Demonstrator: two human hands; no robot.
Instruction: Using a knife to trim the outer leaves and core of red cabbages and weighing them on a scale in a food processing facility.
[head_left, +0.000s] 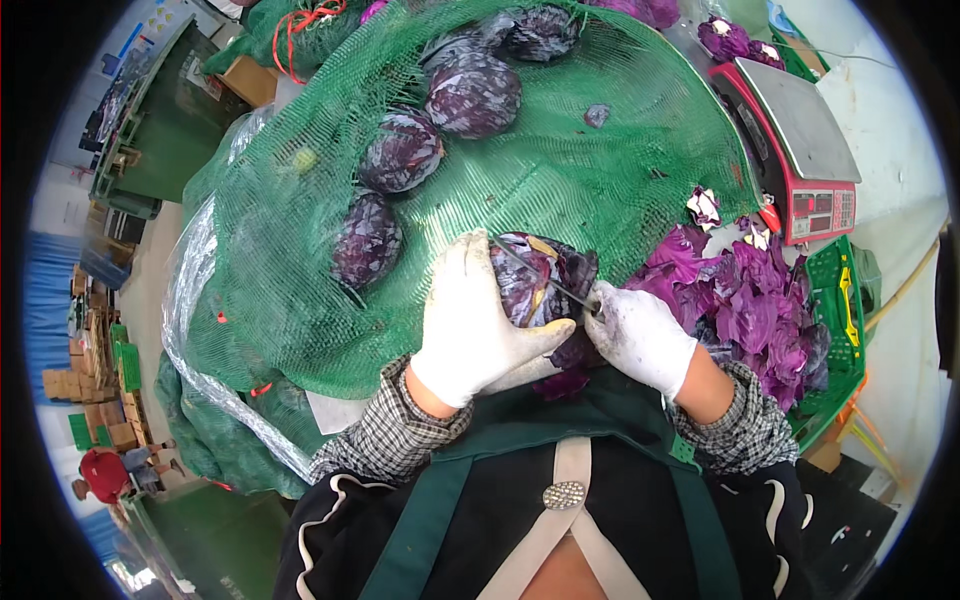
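Observation:
A red cabbage (525, 281) with dark outer leaves lies before me, close to my apron. My left hand (480, 322), in a white glove, holds it from the left, fingers along its far side and thumb across the near side. My right hand (641, 334), in a soiled white glove, grips the handle end of a thin-bladed knife (550, 281); its blade lies across the cabbage's top. Several whole red cabbages (474, 94) rest in a curve on green mesh netting (540, 187). Loose purple leaves (750, 307) are heaped to the right.
A red digital scale (821, 180) with a metal plate stands at the right. Below it, a green plastic crate (840, 375) holds leaves. Cut stem pieces (703, 208) lie beside the netting. Green bins (180, 120) stand at the left, and a person in red (105, 475) is far off.

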